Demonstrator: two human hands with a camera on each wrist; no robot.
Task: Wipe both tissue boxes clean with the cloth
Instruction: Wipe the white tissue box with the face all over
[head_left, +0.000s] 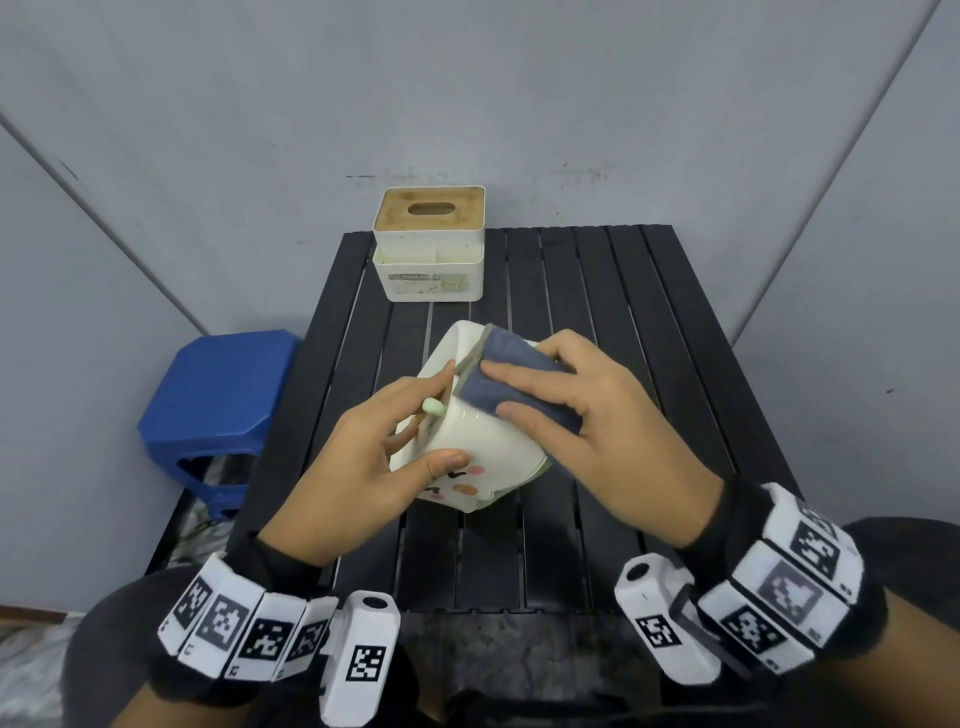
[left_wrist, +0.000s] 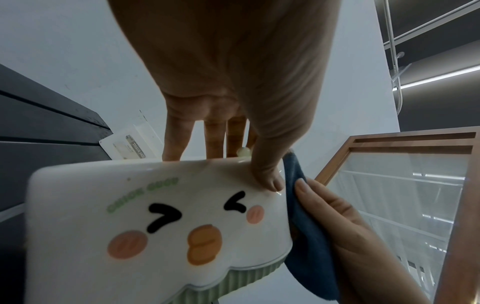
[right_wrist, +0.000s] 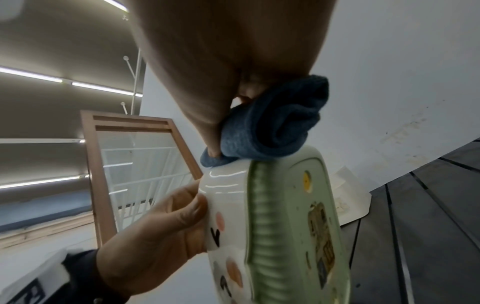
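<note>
A white tissue box with a cartoon chick face (head_left: 483, 441) (left_wrist: 161, 222) (right_wrist: 228, 205) is tilted up off the black slatted table (head_left: 623, 322). My left hand (head_left: 384, 457) (left_wrist: 233, 156) grips it, thumb on the face side, fingers over the far side. My right hand (head_left: 566, 400) (right_wrist: 221, 133) presses a folded blue cloth (head_left: 514, 376) (left_wrist: 303, 226) (right_wrist: 270, 131) on the box's upper side, thumb and fingers curled round the cloth. A second white tissue box with a wooden lid (head_left: 429, 241) stands at the table's back edge.
A blue plastic stool (head_left: 218, 405) stands left of the table. Grey walls close in behind and on both sides. The box's green ribbed base (right_wrist: 262, 226) faces right.
</note>
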